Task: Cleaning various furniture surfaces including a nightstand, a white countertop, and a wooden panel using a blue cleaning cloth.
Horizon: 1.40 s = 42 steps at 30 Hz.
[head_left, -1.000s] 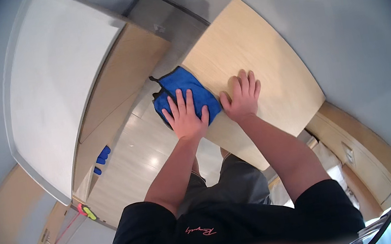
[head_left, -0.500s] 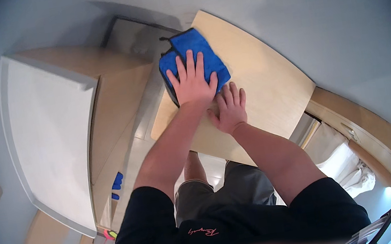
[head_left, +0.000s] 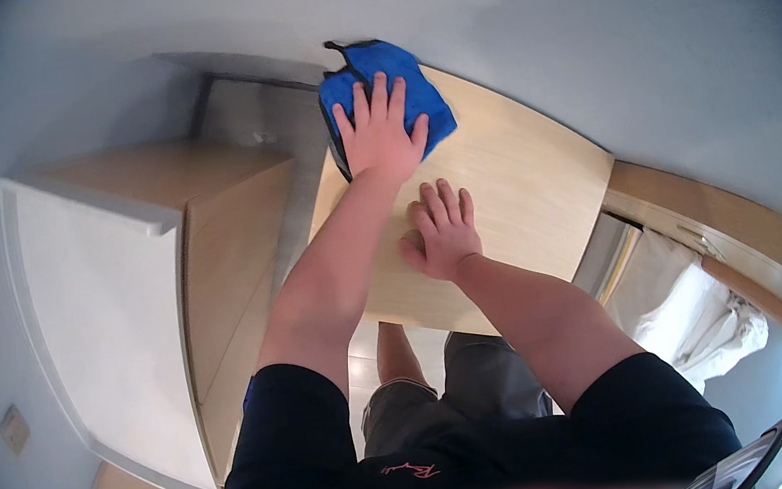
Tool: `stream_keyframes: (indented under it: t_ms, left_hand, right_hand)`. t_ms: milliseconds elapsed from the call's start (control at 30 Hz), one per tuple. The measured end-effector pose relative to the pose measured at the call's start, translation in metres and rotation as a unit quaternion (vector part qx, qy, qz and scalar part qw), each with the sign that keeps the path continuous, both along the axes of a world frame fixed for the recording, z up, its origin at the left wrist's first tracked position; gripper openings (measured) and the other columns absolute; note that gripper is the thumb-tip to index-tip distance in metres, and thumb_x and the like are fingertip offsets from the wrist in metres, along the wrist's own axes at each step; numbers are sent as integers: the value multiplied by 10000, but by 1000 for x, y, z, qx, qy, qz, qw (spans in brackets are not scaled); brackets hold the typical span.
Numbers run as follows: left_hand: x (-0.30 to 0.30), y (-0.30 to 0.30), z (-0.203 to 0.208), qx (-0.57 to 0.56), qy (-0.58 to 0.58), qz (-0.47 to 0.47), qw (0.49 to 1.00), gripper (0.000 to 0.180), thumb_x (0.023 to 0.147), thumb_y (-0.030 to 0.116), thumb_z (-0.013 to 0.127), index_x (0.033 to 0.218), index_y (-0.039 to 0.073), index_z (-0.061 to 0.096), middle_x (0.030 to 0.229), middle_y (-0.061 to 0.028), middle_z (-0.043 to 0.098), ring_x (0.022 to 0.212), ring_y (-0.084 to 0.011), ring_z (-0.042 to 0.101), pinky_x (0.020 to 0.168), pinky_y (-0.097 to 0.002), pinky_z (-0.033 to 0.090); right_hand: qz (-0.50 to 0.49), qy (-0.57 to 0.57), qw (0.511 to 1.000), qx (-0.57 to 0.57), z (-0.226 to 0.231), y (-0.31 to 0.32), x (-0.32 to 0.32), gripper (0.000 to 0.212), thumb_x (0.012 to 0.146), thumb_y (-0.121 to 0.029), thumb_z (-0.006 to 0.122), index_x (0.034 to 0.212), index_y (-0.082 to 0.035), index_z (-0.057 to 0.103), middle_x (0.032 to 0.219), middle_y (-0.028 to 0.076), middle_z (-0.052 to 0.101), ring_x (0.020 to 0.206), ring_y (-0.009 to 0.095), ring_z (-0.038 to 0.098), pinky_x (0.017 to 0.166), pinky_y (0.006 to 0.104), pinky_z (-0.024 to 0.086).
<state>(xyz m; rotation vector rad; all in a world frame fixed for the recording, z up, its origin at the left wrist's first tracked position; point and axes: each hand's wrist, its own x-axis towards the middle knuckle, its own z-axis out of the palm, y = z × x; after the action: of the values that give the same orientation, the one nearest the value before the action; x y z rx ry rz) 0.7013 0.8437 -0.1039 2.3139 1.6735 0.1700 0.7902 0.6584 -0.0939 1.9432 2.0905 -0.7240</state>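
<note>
My left hand [head_left: 383, 140] lies flat on a blue cloth [head_left: 424, 88] with dark edging, its fingers spread over the fabric. The cloth is spread at the far left end of a light wooden tabletop [head_left: 532, 173], close to the wall, and its dark loop sticks out at the far side. My right hand [head_left: 445, 234] rests on the bare wood nearer to me, palm down with the fingers stretched out. Nothing shows in it, and a stretch of tabletop separates it from the cloth.
To the left stands a wooden cabinet [head_left: 238, 237] with a large white panel [head_left: 102, 308]. A pale wall [head_left: 584, 44] runs along the table's far side. On the right are a wooden drawer unit [head_left: 713, 232] and white fabric [head_left: 700, 315].
My left hand and the cloth have slid farther away toward the wall. My right hand has shifted left on the tabletop, and the gap between it and the cloth has widened.
</note>
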Motion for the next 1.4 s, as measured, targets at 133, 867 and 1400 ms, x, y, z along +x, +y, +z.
stream_keyframes:
  t_ms: [133, 867, 1400]
  left_hand:
    - [-33, -48, 0, 24, -5, 25, 999, 610, 997, 500, 540, 1525, 197, 496, 1625, -79, 411, 1495, -361, 354, 1214, -643, 221]
    - [-210, -859, 168, -38, -25, 872, 487, 314, 910, 241, 673, 1003, -57, 712, 1064, -276, 723, 1018, -473, 697, 878, -539, 560]
    - [-342, -559, 211, 124, -477, 480, 726, 445, 940, 328, 739, 1231, -6, 698, 1101, -234, 723, 1062, -368, 697, 943, -446, 537]
  right_hand:
    - [0, 2, 1000, -6, 7, 3, -6, 738, 957, -567, 523, 1518, -94, 441, 1687, 168, 237, 1590, 406, 93, 1244, 659, 54]
    - [266, 54, 948, -167, -93, -83, 144, 552, 1024, -476, 474, 1204, -26, 739, 1205, 241, 716, 1135, 375, 670, 1052, 501, 477]
    - [14, 474, 821, -318, 224, -171, -226, 539, 972, -451, 708, 1358, -84, 622, 1171, 28, 642, 1049, 139, 581, 867, 306, 460]
